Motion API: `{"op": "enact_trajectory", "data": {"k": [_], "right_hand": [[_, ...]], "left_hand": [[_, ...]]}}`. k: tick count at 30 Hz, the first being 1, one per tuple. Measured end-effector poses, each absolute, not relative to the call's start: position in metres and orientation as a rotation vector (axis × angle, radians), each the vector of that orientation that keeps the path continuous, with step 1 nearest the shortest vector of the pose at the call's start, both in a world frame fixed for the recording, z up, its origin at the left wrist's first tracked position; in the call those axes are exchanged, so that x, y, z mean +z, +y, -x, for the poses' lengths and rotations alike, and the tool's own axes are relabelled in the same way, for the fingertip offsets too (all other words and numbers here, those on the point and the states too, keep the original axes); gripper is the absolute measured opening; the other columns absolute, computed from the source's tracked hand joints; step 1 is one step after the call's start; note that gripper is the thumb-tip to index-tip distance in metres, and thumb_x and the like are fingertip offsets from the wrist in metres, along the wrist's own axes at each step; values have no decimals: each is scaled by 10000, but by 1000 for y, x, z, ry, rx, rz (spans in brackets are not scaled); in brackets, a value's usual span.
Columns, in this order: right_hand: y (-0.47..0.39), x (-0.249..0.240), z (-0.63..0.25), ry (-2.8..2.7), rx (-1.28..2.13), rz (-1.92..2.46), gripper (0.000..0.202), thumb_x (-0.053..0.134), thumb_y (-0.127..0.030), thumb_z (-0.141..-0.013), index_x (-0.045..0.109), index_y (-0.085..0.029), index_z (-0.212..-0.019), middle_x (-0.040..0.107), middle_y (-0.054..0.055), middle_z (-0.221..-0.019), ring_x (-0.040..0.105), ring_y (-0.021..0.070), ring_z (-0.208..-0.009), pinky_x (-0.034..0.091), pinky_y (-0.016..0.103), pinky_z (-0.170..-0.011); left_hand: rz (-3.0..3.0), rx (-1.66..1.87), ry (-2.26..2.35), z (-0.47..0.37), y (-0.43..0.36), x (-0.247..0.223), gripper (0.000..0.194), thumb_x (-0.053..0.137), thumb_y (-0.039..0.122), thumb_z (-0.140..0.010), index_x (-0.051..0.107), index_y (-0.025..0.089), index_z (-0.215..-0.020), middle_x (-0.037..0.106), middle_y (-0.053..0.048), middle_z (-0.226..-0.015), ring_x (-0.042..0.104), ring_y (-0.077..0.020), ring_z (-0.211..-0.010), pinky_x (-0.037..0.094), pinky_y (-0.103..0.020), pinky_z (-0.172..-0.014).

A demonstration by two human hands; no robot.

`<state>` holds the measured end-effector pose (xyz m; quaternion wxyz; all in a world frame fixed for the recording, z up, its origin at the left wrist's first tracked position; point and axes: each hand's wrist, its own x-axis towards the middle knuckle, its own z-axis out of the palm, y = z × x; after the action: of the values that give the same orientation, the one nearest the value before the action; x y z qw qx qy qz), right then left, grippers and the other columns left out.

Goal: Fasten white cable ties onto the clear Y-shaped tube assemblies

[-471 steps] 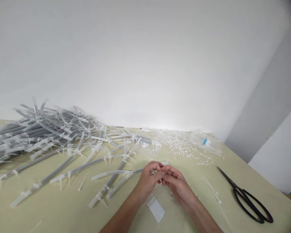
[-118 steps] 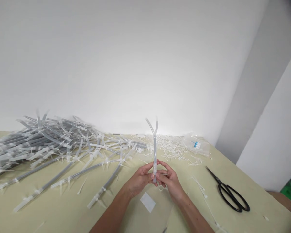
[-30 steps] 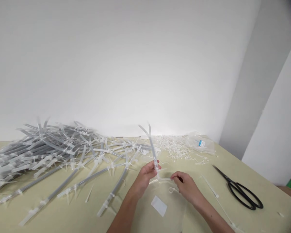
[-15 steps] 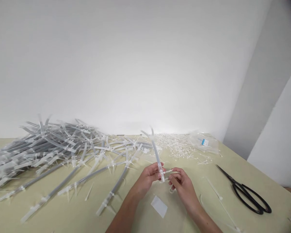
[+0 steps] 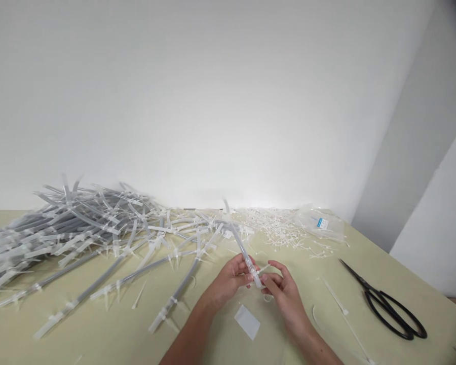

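My left hand [image 5: 230, 281] is closed around the lower part of a clear-grey plastic tube [image 5: 238, 239], which tilts up and away over the table. White cable ties [image 5: 265, 267] stick out sideways near the tube's lower end. Close against that end, my right hand [image 5: 283, 291] has its thumb and fingers pinched at the tie, with the index finger raised along its tail. The fingers partly hide the tie's head. Below the hands lies a small white rectangular card [image 5: 247, 322].
A large heap of similar tubes [image 5: 87, 218] fills the left, with several single ones [image 5: 182, 291] in front. Loose cable ties [image 5: 285, 233] and a clear plastic bag [image 5: 315, 223] lie at the back. Black scissors [image 5: 387, 304] rest at right, beside longer ties [image 5: 336, 298].
The tube's top end has swung left and its lower end slightly right. My right thumb has come closer to the tube's lower end.
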<state>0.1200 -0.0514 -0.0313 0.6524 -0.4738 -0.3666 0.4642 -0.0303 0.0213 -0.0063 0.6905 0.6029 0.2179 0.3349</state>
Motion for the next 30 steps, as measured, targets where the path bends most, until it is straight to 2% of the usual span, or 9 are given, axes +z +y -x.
{"op": "enact_trajectory", "data": {"k": [5, 9, 14, 19, 25, 30], "right_hand": [[-51, -32, -119, -822, 1076, 1015, 510, 688, -450, -732, 478, -221, -1137, 681, 11, -775, 619, 203, -766, 490, 330, -713], [-51, -35, -118, -852, 1082, 988, 527, 711, -370, -720, 456, -241, -1163, 642, -8, -810, 616, 189, -760, 474, 309, -691], [-52, -36, -111, -895, 1095, 894, 758, 756, -235, -638, 357, -304, -1279, 601, -25, -879, 649, 190, -791, 464, 303, -721], [-51, -38, -103, -839, 1010, 927, 890, 774, -278, -577, 317, -300, -1340, 577, -22, -842, 652, 195, -721, 490, 316, -682], [-51, -40, -97, -873, 956, 923, 894, 759, -248, -553, 335, -330, -1336, 531, 0, -964, 634, 158, -674, 517, 320, -673], [-55, -34, -89, -847, 905, 972, 937, 818, -338, -518, 348, -329, -1329, 514, 2, -978, 635, 172, -696, 545, 353, -701]], "left_hand": [[-1332, 771, 489, 28, 22, -8, 395, 775, 301, -674, 553, 177, -977, 588, -49, -928, 547, -152, -781, 406, -245, -628], [-1324, 796, 458, 26, 21, -9, 344, 746, 291, -714, 543, 171, -965, 583, -35, -891, 555, -141, -753, 397, -248, -645], [-1320, 826, 451, 25, 19, -10, 356, 747, 318, -714, 540, 167, -962, 589, -44, -879, 566, -152, -725, 396, -257, -621], [-1309, 854, 467, 21, 15, -12, 368, 744, 342, -718, 538, 168, -968, 596, -59, -902, 562, -134, -675, 399, -254, -615], [-1288, 898, 491, 17, 12, -13, 355, 736, 330, -728, 525, 174, -967, 606, -45, -873, 561, -129, -676, 386, -238, -606], [-1263, 883, 507, 14, 8, -10, 372, 735, 359, -719, 514, 185, -961, 604, -49, -893, 587, -160, -751, 432, -267, -670]]}}
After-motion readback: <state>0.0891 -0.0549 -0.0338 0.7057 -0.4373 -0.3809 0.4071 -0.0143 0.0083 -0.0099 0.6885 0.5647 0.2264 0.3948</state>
